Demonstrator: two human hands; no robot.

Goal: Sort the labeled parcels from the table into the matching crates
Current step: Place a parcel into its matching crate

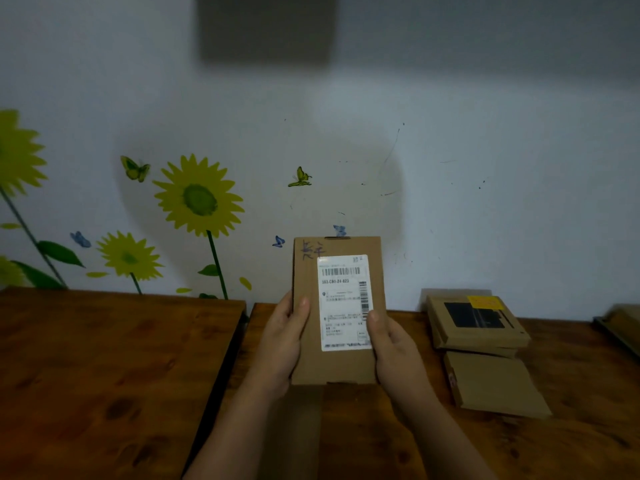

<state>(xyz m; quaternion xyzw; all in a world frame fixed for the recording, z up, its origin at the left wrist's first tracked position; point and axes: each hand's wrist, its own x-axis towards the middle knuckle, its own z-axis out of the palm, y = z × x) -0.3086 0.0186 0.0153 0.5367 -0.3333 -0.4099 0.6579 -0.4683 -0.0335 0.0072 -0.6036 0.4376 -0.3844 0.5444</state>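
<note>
A flat cardboard parcel [337,365] with a white shipping label [343,303] and blue handwriting near its top is held upright above the right table, label facing me. My left hand [282,344] grips its left edge, thumb on the front. My right hand [394,344] grips its right edge, thumb on the label's corner. Further parcels lie on the table to the right: one with a black and yellow label [476,320] stacked on another, and a plain brown one [495,384] in front. No crate is in view.
Two wooden tables stand side by side, left table [104,375] and right table [571,427], with a dark gap [225,368] between them. A wall with sunflower stickers stands behind. A dark-edged object [620,327] shows at the far right edge.
</note>
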